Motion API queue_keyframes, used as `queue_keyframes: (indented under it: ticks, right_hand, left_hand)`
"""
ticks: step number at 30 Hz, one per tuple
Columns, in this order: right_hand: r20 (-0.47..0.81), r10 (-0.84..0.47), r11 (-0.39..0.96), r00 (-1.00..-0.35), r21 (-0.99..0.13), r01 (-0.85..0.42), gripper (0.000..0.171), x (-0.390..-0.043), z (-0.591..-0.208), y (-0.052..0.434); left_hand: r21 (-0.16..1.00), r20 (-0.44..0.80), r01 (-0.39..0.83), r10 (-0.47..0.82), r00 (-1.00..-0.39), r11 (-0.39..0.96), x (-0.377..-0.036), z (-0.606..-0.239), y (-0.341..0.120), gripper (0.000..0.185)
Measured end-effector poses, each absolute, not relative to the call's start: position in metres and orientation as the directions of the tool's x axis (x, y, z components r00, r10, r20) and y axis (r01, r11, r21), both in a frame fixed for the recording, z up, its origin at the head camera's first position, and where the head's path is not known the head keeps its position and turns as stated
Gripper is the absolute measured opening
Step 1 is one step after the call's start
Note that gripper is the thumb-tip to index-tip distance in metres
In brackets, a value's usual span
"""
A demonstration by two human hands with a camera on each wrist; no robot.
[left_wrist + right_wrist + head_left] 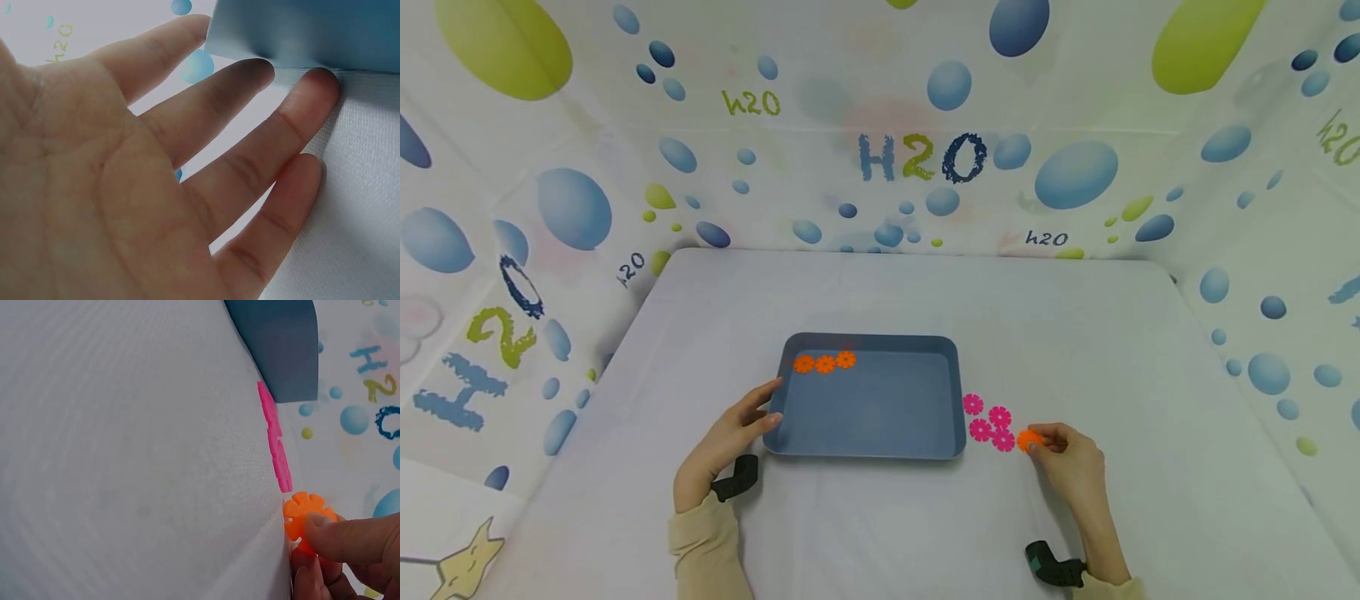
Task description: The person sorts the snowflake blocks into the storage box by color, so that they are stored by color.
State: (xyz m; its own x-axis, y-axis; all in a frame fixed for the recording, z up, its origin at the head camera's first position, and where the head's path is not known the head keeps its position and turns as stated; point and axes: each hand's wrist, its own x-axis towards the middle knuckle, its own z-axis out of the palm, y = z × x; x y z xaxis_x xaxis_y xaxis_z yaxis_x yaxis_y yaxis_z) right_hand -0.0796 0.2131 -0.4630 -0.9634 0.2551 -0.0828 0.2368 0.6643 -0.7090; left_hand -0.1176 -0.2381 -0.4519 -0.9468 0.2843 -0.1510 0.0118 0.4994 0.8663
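An orange disc (1029, 439) is pinched by the right hand (1070, 464) (best lifted clear of the pink discs (988, 422)), while the tray (868, 450) is steadied by the left hand's (733, 433) straight, relaxed fingers.

Woven matt tablecloth (125, 456); smooth plastic tray (868, 417) (slight sheen).

The left hand (125, 187) lies open, palm toward the camera, fingers (300, 119) straight and slightly spread. Their tips reach the corner of the blue tray (312, 31), which sits on the white cloth (356, 219).
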Motion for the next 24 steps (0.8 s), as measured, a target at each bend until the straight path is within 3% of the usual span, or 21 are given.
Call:
queue_keyframes:
  ticks: [13,24]
  right_hand:
    - [-0.237,0.173,0.537,-0.956,-0.791,0.293,0.029,-0.093,-0.456,0.215]
    - [-0.207,0.073,0.349,-0.976,-0.911,0.219,0.038,-0.124,-0.431,0.205]
  left_hand:
    - [0.877,-0.163,-0.006,0.287,-0.944,0.48,-0.117,-0.451,-0.238,0.06]
    - [0.872,-0.154,0.003,0.281,-0.947,0.49,-0.117,-0.449,-0.238,0.058]
